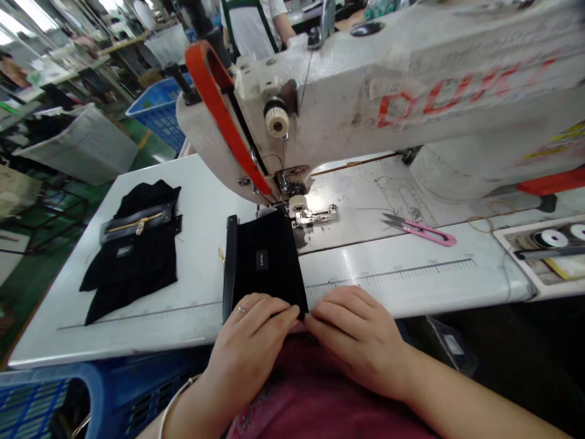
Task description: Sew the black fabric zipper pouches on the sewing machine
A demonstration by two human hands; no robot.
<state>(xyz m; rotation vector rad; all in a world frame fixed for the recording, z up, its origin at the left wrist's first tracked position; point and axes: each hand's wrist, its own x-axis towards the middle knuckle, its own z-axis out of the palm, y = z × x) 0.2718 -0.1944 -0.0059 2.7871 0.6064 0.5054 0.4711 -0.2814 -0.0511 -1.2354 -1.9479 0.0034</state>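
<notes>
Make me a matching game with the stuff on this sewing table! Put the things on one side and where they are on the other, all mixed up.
Things:
1. pink snips
2. black fabric piece
3. pile of black pieces with a zipper
4. thread spools

Places:
A. in the tray at the far right
B. under both hands, at the table's near edge
C. on the table to the left
D. on the table right of the presser foot

Pairs: 1-D, 2-B, 3-C, 4-A

The left hand and right hand both press on the fabric's near edge.
</notes>
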